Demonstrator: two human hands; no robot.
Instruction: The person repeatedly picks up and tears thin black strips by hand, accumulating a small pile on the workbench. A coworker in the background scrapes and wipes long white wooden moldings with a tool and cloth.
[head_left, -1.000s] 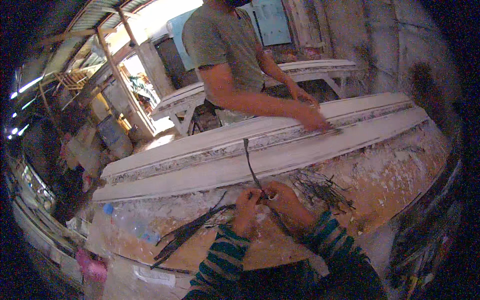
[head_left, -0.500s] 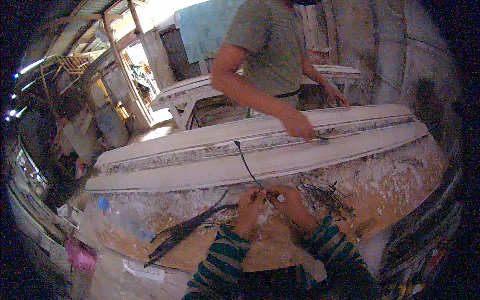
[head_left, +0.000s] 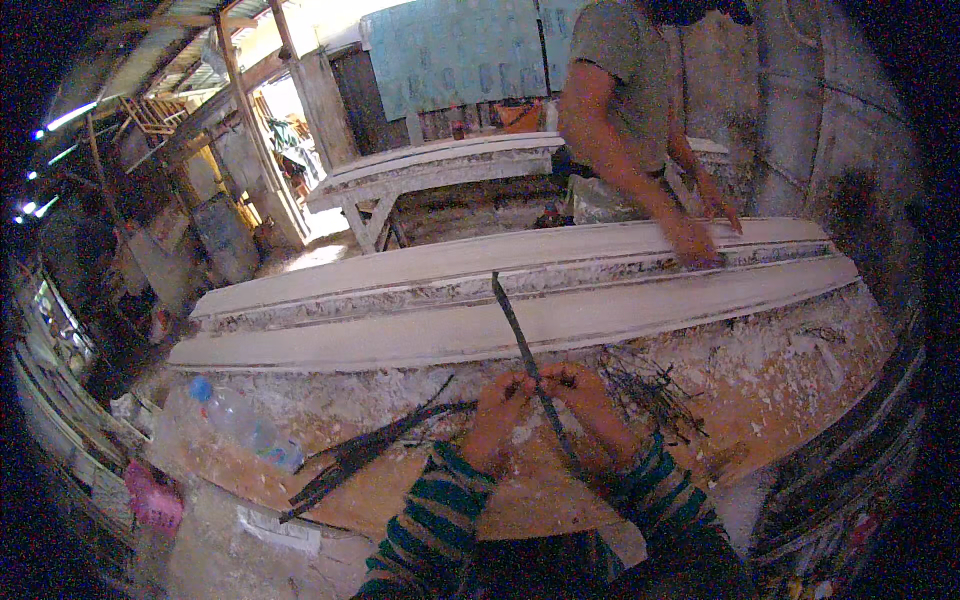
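Co-worker's hand (head_left: 695,243) has moved rightward along the white board (head_left: 420,340). Left hand (head_left: 507,395) and right hand (head_left: 578,393) pinch 1 dark strip (head_left: 513,322), slanting between them above the table (head_left: 545,505); working it by fingertip seems the present step, and the next move likely calls for steady grip.

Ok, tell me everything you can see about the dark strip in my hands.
The dark strip is long, thin and nearly straight, greyish-black, its material unclear. The fingers of the left hand and right hand pinch it partway along. Its upper part leans left, crossing the white board in view; whether it touches can't be told. Its lower part slants down toward the right sleeve, where its end is unclear.
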